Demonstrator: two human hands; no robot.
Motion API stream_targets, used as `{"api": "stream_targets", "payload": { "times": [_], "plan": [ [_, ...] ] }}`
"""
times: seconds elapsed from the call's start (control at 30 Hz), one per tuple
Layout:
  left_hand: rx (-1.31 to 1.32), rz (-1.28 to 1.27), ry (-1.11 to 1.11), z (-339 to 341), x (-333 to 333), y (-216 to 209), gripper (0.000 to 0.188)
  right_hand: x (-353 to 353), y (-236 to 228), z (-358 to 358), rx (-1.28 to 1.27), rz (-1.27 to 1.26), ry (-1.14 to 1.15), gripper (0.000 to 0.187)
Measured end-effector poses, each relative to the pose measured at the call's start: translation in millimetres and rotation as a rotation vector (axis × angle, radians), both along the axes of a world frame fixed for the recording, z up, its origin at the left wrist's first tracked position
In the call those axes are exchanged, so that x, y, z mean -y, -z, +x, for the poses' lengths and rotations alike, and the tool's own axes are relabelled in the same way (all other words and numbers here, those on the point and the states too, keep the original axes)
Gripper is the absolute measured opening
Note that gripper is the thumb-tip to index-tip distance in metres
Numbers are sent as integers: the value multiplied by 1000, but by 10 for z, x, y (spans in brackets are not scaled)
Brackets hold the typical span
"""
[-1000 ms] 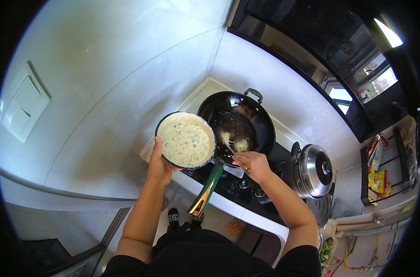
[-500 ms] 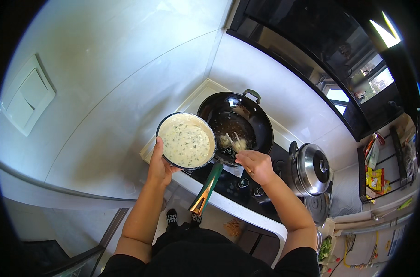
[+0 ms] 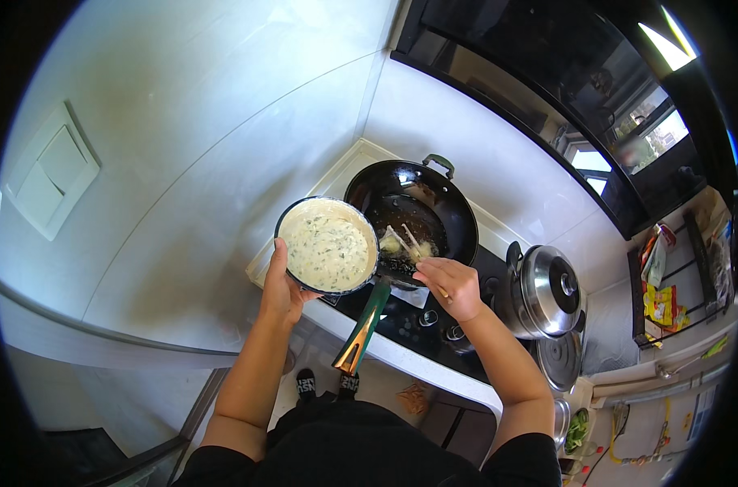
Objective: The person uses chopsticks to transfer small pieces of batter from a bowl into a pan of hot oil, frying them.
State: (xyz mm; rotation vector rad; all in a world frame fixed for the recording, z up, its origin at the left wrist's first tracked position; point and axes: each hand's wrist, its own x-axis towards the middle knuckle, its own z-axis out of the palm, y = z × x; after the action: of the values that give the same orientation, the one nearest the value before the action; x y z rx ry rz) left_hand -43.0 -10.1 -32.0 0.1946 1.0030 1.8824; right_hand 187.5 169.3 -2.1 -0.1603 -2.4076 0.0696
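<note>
Presently, the bowl (image 3: 366,258) is in the left hand (image 3: 283,288), just left of the pan and well left of the right hand (image 3: 452,284). It holds pale batter (image 3: 324,243) flecked with green. The left hand grips it at the near left side, thumb against the outer wall, other fingers partly hidden beneath. The bowl overlaps the pan's left edge in view; whether the two touch cannot be determined.

The right hand is closed around thin chopsticks (image 3: 410,235), their tips spread and reaching into the near part of the black pan (image 3: 458,203), beside small pale lumps (image 3: 421,251). The hand itself is at the pan's near right rim; contact with that rim cannot be confirmed.

The pan sits on a black stove (image 3: 401,316), its green and gold handle (image 3: 363,329) pointing toward the person, between the forearms. Right of the right hand stands a steel pot (image 3: 505,308) with its lid (image 3: 550,288) on. A wall switch (image 3: 54,172) is far left.
</note>
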Motion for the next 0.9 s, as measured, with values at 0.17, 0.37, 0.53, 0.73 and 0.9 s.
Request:
{"api": "stream_targets", "payload": {
  "times": [0.17,0.37,0.53,0.73,0.9],
  "plan": [
    [-1,-17,-30,20,1,-39,70,21,-48,15,-86,-41,66,17],
    [-13,-35,-47,53,-23,-68,69,-26,-142,59,-209,-95,123,14],
    [-9,14,39,52,-31,-57,70,99,-180,167,-520,-627,251,16],
    [-16,56,92,155,-85,-127,68,321,-370,172,-689,-1157,93,14],
    [5,42,140,277,-95,-268,69,474,-257,202,-276,-671,-16,11]
  ]
}}
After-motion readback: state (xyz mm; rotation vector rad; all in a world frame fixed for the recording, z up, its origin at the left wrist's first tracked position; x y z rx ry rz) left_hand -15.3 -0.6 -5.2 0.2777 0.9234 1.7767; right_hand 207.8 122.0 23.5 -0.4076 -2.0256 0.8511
